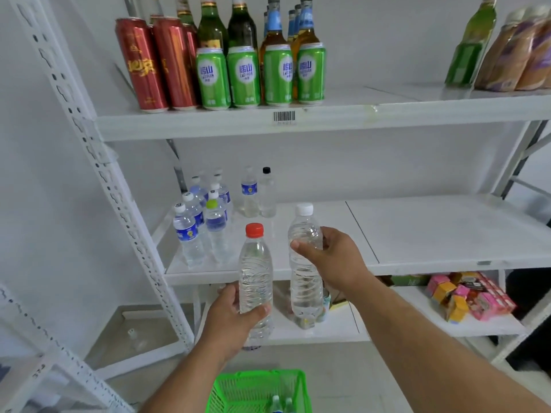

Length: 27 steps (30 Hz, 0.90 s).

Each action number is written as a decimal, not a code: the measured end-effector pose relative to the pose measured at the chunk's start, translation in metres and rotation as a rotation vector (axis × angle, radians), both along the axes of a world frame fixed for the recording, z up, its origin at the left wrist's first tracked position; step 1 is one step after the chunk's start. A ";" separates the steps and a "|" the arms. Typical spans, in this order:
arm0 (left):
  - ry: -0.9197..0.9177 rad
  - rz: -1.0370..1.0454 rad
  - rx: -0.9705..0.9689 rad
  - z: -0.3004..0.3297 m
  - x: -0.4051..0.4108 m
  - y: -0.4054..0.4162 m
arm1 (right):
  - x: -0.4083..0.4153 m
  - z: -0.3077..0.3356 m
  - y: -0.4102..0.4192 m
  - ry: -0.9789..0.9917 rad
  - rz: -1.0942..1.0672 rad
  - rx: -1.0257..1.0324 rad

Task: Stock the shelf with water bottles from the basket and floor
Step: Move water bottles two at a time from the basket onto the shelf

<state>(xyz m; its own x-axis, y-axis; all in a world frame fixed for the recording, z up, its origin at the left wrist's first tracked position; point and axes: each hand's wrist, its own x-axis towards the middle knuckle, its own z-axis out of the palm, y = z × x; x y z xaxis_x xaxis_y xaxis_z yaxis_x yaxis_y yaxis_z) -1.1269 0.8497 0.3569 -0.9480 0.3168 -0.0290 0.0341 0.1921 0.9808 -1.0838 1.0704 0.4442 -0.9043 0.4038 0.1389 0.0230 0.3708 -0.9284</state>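
Note:
My left hand grips a clear water bottle with a red cap around its lower half, upright, in front of the middle shelf's edge. My right hand holds a clear water bottle with a white cap around its upper body, also upright, just right of the first. Both bottles hang in the air before the middle shelf. On that shelf's left part stand several small water bottles with blue labels. A green basket sits on the floor below my arms, with bottle tops showing inside.
The top shelf carries red cans, green cans and glass bottles. The bottom shelf holds pink and orange cartons on the right. A white perforated upright runs diagonally along the shelf's left side. A small bottle lies on the lower left shelf.

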 end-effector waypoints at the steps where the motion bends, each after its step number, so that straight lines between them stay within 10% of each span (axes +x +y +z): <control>1: 0.002 0.004 -0.005 0.000 -0.003 0.004 | -0.004 0.001 0.005 0.002 0.009 0.004; 27: 0.046 -0.008 -0.131 -0.018 -0.192 0.054 | -0.188 -0.008 0.042 -0.083 -0.039 0.084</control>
